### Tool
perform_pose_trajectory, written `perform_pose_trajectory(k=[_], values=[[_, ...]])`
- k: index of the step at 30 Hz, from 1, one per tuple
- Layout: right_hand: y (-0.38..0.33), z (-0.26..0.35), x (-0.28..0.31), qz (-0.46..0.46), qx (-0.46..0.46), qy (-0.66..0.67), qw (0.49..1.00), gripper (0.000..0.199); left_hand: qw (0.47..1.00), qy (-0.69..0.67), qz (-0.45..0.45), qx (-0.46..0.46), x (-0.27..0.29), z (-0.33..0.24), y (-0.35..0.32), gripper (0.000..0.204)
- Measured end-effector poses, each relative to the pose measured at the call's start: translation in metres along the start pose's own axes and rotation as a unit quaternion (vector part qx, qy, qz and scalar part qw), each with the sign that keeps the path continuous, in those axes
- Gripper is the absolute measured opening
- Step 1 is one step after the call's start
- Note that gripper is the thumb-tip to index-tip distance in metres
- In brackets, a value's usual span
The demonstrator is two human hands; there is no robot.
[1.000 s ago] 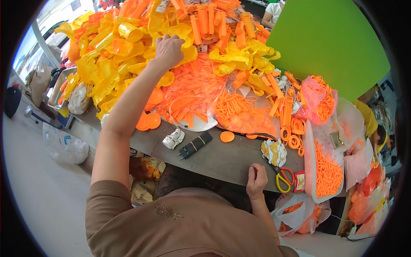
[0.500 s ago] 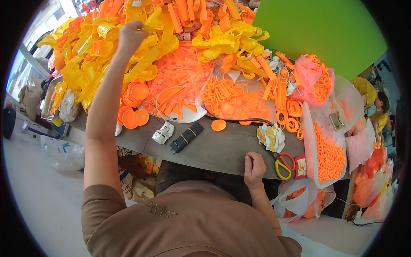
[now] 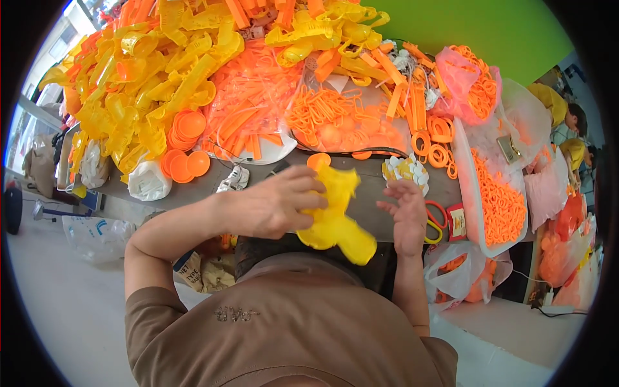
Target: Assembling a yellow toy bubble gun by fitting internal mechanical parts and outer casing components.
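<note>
Overhead, a grey desk [image 3: 361,193] runs across the view, its far side buried under a heap of yellow plastic parts [image 3: 148,84] on the left and orange plastic parts [image 3: 258,109] toward the middle. A bright green wall [image 3: 496,32] rises behind the pile, and a pale floor [image 3: 58,297] shows below the desk's left end, with a clear plastic bag [image 3: 90,235] lying on it.

Containers crowd the right side — a clear bag of small orange rings [image 3: 500,200] hangs over the desk edge, and a pink bag [image 3: 467,80] with more orange pieces sits farther back. A stack of round orange discs [image 3: 187,126] lies near the yellow heap, with a few more discs [image 3: 184,164] beside a white bundle [image 3: 148,184]. Larger orange rings [image 3: 438,138] lie loose near the right bags, and a red-handled tool [image 3: 437,216] rests at the desk's near edge beside a small cluster of white pieces [image 3: 406,171].

Close above the near edge, the left hand [image 3: 277,206] comes in with the elbow bent, its fingers [image 3: 309,187] clenched around the upper part of a yellow plastic piece [image 3: 338,219], which hangs blurred in the air between the two hands. The right hand [image 3: 407,216] is raised just beside it, palm turned inward, fingers [image 3: 390,206] spread and released — not touching the piece as far as the blur allows.
</note>
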State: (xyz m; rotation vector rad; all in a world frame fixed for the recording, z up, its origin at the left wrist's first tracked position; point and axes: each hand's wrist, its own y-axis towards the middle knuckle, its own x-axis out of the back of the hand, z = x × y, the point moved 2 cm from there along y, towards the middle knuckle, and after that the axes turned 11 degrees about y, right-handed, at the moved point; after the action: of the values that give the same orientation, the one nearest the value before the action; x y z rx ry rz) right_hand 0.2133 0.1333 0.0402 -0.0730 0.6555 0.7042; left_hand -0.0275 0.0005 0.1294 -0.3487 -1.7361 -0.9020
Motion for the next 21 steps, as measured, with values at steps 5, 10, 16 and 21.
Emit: perform_pose_trajectory(k=[5,10,16,21], values=[[-0.014,-0.008,-0.019,0.069,-0.103,-0.297,0.947,0.051,0.997,-0.003,0.031,-0.075,-0.043,0.003,0.004,0.023],[-0.015,-0.016,-0.027,0.102,0.003,-0.48,0.872,0.036,0.991,0.126,0.014,-0.04,-0.058,0.025,0.002,0.011],[-0.012,-0.029,-0.014,0.079,0.126,-0.587,0.796,0.022,0.98,0.172,0.079,0.061,-0.063,0.026,-0.001,0.021],[-0.007,-0.034,-0.015,0.036,0.163,-0.591,0.789,0.018,0.972,0.138,-0.019,0.187,-0.074,0.002,-0.012,0.038]])
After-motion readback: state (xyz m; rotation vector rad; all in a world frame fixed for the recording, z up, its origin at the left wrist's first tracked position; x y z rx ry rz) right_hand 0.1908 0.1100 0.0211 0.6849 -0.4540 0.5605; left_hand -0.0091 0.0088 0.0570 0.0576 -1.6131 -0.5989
